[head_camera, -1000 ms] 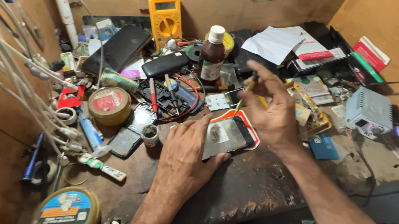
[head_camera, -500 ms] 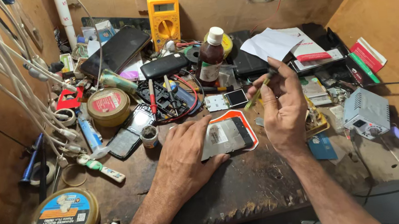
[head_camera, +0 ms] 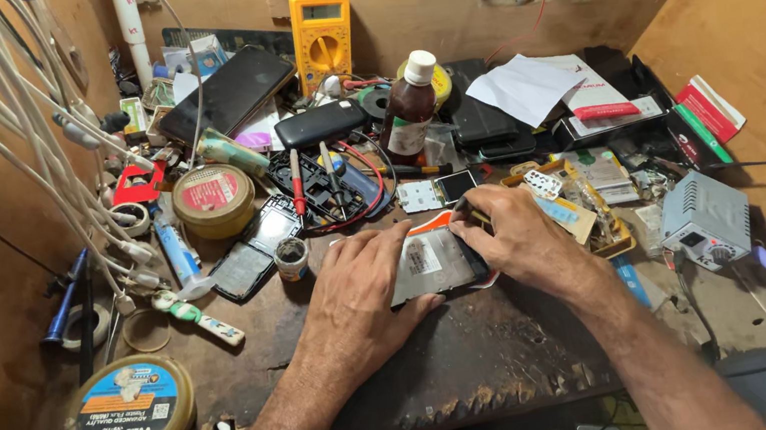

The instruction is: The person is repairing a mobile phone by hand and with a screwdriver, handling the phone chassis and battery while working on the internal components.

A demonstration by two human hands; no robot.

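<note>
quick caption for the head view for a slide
Both hands, left hand and right hand, press on an opened phone on a cluttered workbench.
</note>
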